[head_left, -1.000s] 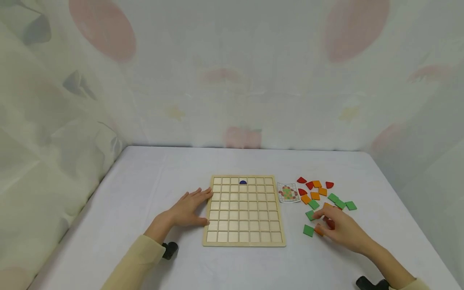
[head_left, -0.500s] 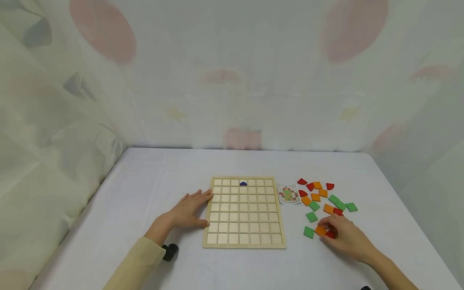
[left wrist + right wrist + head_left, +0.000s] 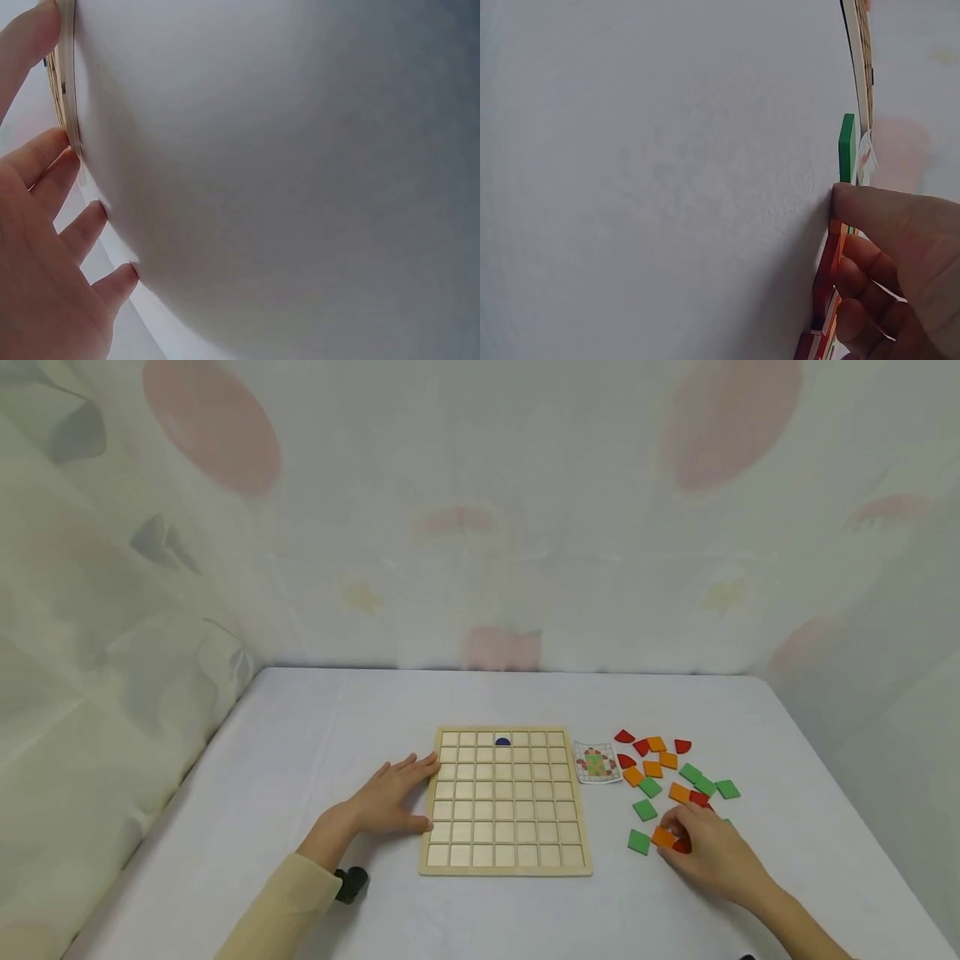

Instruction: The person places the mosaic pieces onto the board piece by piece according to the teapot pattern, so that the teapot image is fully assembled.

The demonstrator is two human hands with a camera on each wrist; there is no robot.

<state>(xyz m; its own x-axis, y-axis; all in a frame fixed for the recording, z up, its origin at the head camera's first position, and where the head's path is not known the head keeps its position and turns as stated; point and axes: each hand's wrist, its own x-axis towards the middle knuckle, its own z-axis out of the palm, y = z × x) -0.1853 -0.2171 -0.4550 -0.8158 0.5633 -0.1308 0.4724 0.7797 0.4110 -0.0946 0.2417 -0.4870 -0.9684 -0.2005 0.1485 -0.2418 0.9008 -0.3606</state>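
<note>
Your left hand [image 3: 382, 793], left of centre in the lower half of the head view, lies spread wide, thumb and leading fingertips against the near-left side of the grid board [image 3: 504, 811]. Your right hand [image 3: 716, 852], at lower right, is curled narrow over a red piece [image 3: 681, 847]; you have thumb and fingers around it, but I cannot tell whether they pinch it, as the fingers hide most of it.

That red piece lies just beside or against an orange tile [image 3: 663, 837], with a green tile [image 3: 639, 842] a little further left. They look like thin, rigid, light pieces, probably smooth and not fragile. Lying flat, they offer little to grip, so take 2 opposite edges between thumb and fingertip and keep your pinch low, or you may drag the orange neighbour along.

The board looks stiff and wooden, light enough to skid on the white table cloth [image 3: 375, 710]; steady it by its outer frame, where you already touch it. In its top row sits 1 blue piece [image 3: 502, 742]. Right of the board lies a pattern card [image 3: 596, 763], seemingly thin and easily bent, so lift it by a corner.
</note>
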